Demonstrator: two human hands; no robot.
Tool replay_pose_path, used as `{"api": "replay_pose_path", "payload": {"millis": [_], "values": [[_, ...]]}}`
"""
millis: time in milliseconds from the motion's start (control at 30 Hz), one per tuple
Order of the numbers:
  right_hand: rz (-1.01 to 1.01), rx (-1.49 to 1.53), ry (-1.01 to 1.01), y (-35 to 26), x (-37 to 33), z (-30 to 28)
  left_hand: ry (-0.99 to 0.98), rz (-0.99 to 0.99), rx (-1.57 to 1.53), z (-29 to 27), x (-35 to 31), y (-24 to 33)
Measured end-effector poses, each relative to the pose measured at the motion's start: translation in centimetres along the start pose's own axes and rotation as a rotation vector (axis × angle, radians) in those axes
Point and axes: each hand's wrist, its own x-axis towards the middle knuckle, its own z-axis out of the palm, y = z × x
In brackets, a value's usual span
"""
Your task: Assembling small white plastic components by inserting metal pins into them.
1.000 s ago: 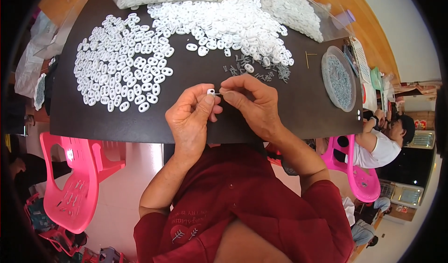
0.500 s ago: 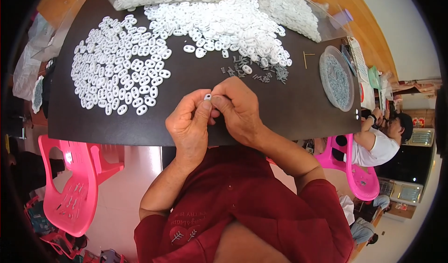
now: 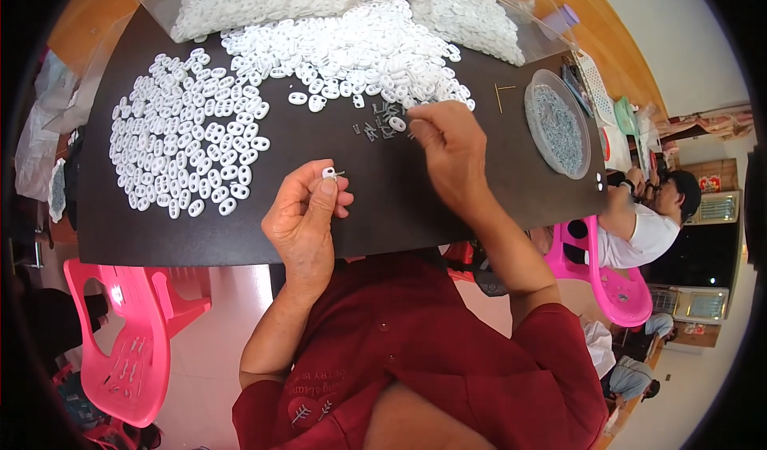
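My left hand [image 3: 302, 218] pinches a small white two-holed oval plastic piece [image 3: 328, 172] between thumb and fingertips. A thin grey screw [image 3: 340, 174] juts from its side. Farther right, my right hand [image 3: 457, 150] reaches to the small pile of grey screws [image 3: 382, 122], its thumb and fingers drawn together. Whatever lies between those fingertips, if anything, is too small and blurred to name. A loose white oval piece [image 3: 397, 123] rests among the screws, beside my right fingertips. Behind them spreads a big heap of white oval pieces [image 3: 343, 47].
Many flat-lying oval pieces [image 3: 184, 138] cover the table's left side. Clear bins [image 3: 264, 7] of white pieces stand at the back. On the right are a round tub [image 3: 557, 122] of screws and an L-shaped brass-coloured rod [image 3: 500, 99]. A person [image 3: 643, 226] sits at far right.
My hands have parted. The right one moved right and forward to the screw pile, while the left keeps the oval piece, where a screw now shows. The whole view has shifted slightly.
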Motion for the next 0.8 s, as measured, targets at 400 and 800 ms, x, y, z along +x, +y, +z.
{"api": "replay_pose_path", "payload": {"millis": [400,800], "values": [[-0.071,-0.297,-0.122,1.0,0.5,1.7,0.001,0.011,0.031,0.0,-0.1,0.0],[0.324,0.573,-0.250,-1.0,0.0,0.2,-0.001,-0.011,-0.002,-0.2,0.1,0.2]]}}
